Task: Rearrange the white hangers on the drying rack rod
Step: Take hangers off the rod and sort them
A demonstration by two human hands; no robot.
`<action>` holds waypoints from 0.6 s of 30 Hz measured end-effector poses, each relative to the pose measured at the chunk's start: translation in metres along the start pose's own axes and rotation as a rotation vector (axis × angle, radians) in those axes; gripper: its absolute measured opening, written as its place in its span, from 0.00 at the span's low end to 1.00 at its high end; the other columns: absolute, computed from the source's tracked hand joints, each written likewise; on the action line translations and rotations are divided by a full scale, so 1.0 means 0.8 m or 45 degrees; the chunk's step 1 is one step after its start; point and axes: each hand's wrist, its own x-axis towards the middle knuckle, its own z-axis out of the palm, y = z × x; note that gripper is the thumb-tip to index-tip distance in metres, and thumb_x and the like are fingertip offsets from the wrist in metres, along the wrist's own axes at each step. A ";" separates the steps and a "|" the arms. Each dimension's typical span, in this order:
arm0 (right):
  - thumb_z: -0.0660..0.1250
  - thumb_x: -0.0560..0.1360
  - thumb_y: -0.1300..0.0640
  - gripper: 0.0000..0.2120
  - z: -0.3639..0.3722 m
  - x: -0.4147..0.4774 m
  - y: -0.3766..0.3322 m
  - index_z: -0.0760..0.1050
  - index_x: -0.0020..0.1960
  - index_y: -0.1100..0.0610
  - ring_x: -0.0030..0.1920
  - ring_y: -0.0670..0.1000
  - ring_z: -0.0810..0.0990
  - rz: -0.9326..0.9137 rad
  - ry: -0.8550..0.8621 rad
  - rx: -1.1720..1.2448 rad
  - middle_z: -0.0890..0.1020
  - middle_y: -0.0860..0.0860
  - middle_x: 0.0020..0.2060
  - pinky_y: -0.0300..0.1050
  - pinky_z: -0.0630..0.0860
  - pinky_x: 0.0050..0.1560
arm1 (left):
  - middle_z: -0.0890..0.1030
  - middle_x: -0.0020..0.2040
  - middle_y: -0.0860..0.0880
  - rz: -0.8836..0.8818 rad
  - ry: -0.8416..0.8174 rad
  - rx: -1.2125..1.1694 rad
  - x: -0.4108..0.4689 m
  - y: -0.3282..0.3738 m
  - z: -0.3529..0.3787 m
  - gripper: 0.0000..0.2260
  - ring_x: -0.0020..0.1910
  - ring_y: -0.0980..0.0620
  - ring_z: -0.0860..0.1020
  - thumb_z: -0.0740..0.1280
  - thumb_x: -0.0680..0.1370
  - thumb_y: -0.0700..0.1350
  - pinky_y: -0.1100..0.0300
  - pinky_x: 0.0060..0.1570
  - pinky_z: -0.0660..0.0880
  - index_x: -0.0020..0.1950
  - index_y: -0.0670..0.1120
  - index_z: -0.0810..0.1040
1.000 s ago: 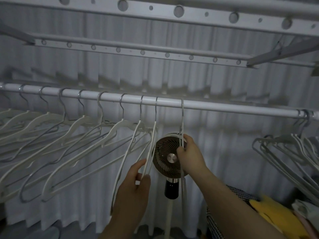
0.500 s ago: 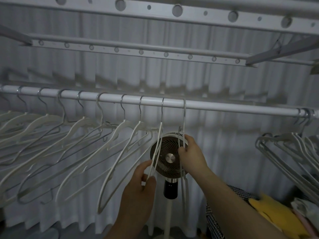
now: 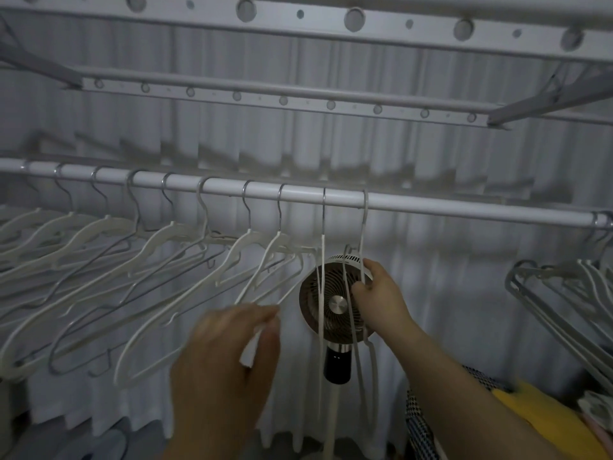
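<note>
A white rod [image 3: 464,207] crosses the view. Several white hangers [image 3: 159,247] hang from its left half, slanting down to the left. Two more hang edge-on near the middle. My right hand [image 3: 378,293] grips the right one of these, the hanger [image 3: 364,234], just below its neck. The other edge-on hanger [image 3: 322,254] hangs free beside it. My left hand [image 3: 229,353] is blurred and lower left of them. Its thumb and fingers pinch the lower arm of the nearest slanted hanger [image 3: 265,260].
A round fan [image 3: 335,323] on a stand sits behind the two edge-on hangers. A tight bunch of hangers [image 3: 564,293] hangs at the rod's right end. Yellow cloth [image 3: 547,423] and a checked fabric [image 3: 421,429] lie lower right. Perforated rack bars [image 3: 285,99] run overhead.
My left hand let go of the edge-on hanger it had slid right and moved left to the neighbouring slanted hanger. My right hand kept its grip.
</note>
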 end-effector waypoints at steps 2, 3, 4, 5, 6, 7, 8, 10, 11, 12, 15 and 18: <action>0.56 0.75 0.62 0.22 0.002 0.000 0.000 0.62 0.69 0.56 0.38 0.54 0.75 -0.003 -0.002 -0.007 0.77 0.56 0.43 0.42 0.72 0.35 | 0.83 0.41 0.46 0.030 0.066 0.119 0.008 -0.013 -0.010 0.17 0.41 0.46 0.79 0.57 0.71 0.50 0.61 0.42 0.71 0.45 0.43 0.82; 0.56 0.75 0.62 0.22 0.002 0.000 -0.001 0.62 0.69 0.55 0.38 0.54 0.75 -0.002 -0.005 -0.008 0.76 0.56 0.43 0.42 0.72 0.36 | 0.83 0.44 0.44 -0.029 0.050 0.156 0.012 -0.020 -0.012 0.17 0.43 0.42 0.80 0.59 0.71 0.50 0.58 0.46 0.71 0.47 0.42 0.81; 0.56 0.76 0.62 0.22 0.003 -0.001 -0.001 0.62 0.69 0.55 0.39 0.54 0.75 -0.003 -0.009 -0.008 0.76 0.55 0.43 0.42 0.72 0.35 | 0.83 0.47 0.43 -0.115 0.021 0.173 0.013 -0.026 -0.012 0.16 0.46 0.40 0.80 0.61 0.70 0.50 0.54 0.48 0.72 0.50 0.42 0.81; 0.56 0.76 0.62 0.22 0.003 -0.001 -0.002 0.61 0.70 0.55 0.39 0.54 0.75 -0.005 -0.012 -0.010 0.76 0.55 0.43 0.41 0.70 0.34 | 0.82 0.49 0.42 -0.197 -0.014 0.171 0.012 -0.033 -0.010 0.16 0.49 0.39 0.79 0.64 0.71 0.49 0.51 0.49 0.73 0.53 0.42 0.80; 0.56 0.76 0.62 0.22 0.004 -0.001 -0.003 0.61 0.70 0.55 0.39 0.54 0.75 -0.007 -0.011 -0.012 0.77 0.56 0.44 0.40 0.69 0.33 | 0.81 0.52 0.42 -0.273 -0.056 0.150 0.010 -0.040 -0.006 0.15 0.52 0.39 0.78 0.66 0.72 0.47 0.50 0.50 0.73 0.56 0.43 0.79; 0.56 0.76 0.62 0.22 0.005 -0.002 -0.004 0.61 0.70 0.56 0.39 0.53 0.75 -0.010 -0.008 -0.011 0.78 0.57 0.45 0.40 0.68 0.33 | 0.81 0.54 0.43 -0.345 -0.103 0.115 0.009 -0.046 -0.003 0.15 0.52 0.41 0.78 0.68 0.73 0.45 0.51 0.50 0.73 0.59 0.44 0.77; 0.56 0.76 0.62 0.22 0.005 -0.002 -0.005 0.62 0.70 0.56 0.40 0.53 0.75 -0.014 -0.005 -0.011 0.78 0.58 0.47 0.39 0.67 0.32 | 0.80 0.56 0.45 -0.400 -0.135 0.084 0.007 -0.051 0.000 0.17 0.51 0.44 0.78 0.68 0.73 0.44 0.53 0.48 0.72 0.61 0.45 0.75; 0.56 0.76 0.62 0.22 0.006 -0.003 -0.006 0.62 0.70 0.56 0.40 0.53 0.75 -0.018 -0.010 -0.016 0.78 0.58 0.47 0.39 0.67 0.32 | 0.80 0.56 0.48 -0.471 -0.171 0.065 0.003 -0.060 0.007 0.20 0.46 0.49 0.77 0.68 0.73 0.46 0.58 0.44 0.70 0.64 0.48 0.72; 0.56 0.76 0.62 0.22 0.007 -0.003 -0.007 0.62 0.70 0.56 0.40 0.53 0.74 -0.016 -0.013 -0.016 0.78 0.58 0.47 0.39 0.67 0.32 | 0.80 0.55 0.49 -0.497 -0.203 0.066 0.003 -0.063 0.009 0.20 0.45 0.49 0.77 0.67 0.73 0.47 0.60 0.42 0.69 0.64 0.49 0.71; 0.56 0.76 0.62 0.22 0.008 -0.003 -0.008 0.62 0.69 0.56 0.40 0.53 0.75 -0.016 -0.015 -0.014 0.78 0.58 0.48 0.40 0.67 0.33 | 0.81 0.53 0.48 -0.516 -0.241 0.069 0.002 -0.066 0.010 0.19 0.47 0.49 0.79 0.66 0.74 0.47 0.60 0.42 0.69 0.65 0.49 0.71; 0.56 0.76 0.63 0.21 0.011 -0.004 -0.010 0.62 0.69 0.56 0.44 0.55 0.77 -0.026 -0.015 -0.020 0.78 0.57 0.51 0.40 0.68 0.36 | 0.83 0.49 0.48 -0.531 -0.332 0.078 -0.002 -0.070 0.012 0.16 0.48 0.47 0.81 0.62 0.77 0.48 0.58 0.44 0.74 0.64 0.50 0.72; 0.56 0.76 0.63 0.21 0.012 -0.006 -0.012 0.63 0.69 0.56 0.48 0.56 0.78 -0.029 -0.006 -0.016 0.78 0.58 0.54 0.41 0.69 0.43 | 0.84 0.46 0.47 -0.498 -0.336 0.078 -0.004 -0.072 0.014 0.15 0.45 0.47 0.82 0.60 0.77 0.47 0.57 0.45 0.75 0.64 0.52 0.73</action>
